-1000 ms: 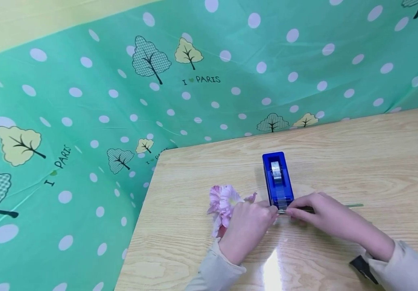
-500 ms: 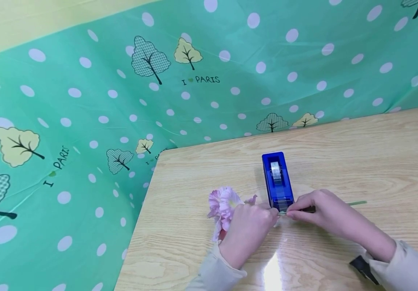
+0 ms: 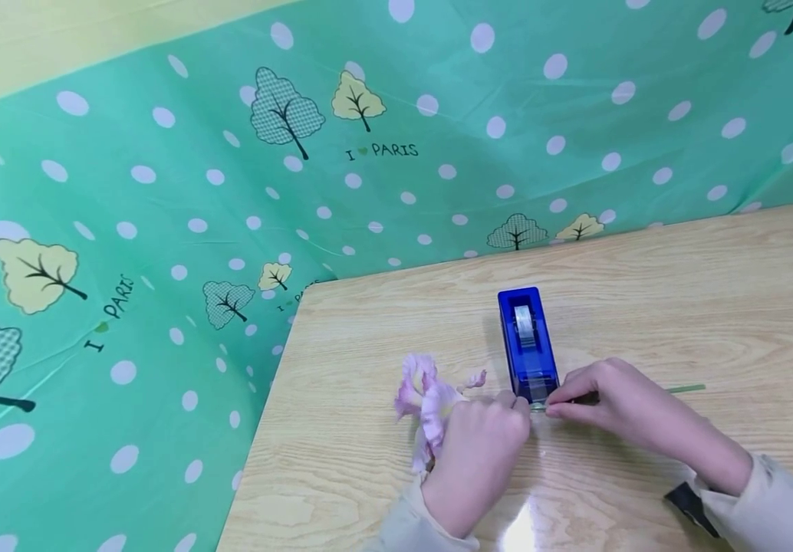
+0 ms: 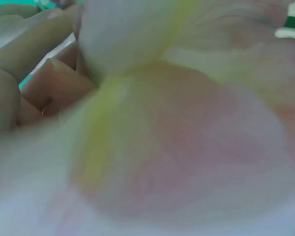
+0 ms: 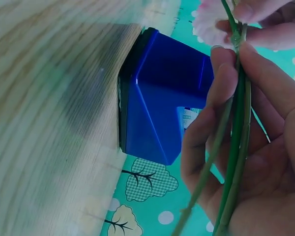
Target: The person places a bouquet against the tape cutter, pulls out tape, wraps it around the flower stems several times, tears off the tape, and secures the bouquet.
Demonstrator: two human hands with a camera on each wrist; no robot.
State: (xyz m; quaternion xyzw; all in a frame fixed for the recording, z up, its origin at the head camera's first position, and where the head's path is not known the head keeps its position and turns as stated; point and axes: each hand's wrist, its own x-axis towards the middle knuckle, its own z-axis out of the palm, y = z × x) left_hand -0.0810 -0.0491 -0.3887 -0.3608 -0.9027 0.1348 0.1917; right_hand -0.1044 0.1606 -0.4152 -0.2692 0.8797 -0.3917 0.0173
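Observation:
My left hand [image 3: 482, 452] grips a small bunch of flowers near the pink-and-white blossoms [image 3: 434, 410], which lean out past its left side. In the right wrist view, several green stems [image 5: 236, 142] run together through my right hand [image 5: 278, 123], pinched between its thumb and fingers close to the left fingertips. Just beyond both hands stands a blue tape dispenser [image 3: 529, 337], and clear tape [image 3: 537, 387] shows at its near end. Blurred petals [image 4: 187, 128] fill most of the left wrist view and hide much of the left hand.
The wooden tabletop [image 3: 348, 368] extends to both sides and meets a green dotted cloth [image 3: 341, 153] at the back and left. A black strip [image 3: 690, 507] is at the right sleeve's cuff.
The blossoms have turned over to another side as my left hand rolled and came slightly nearer. The stem end beyond my right hand sticks out a little farther right. The dispenser stays put.

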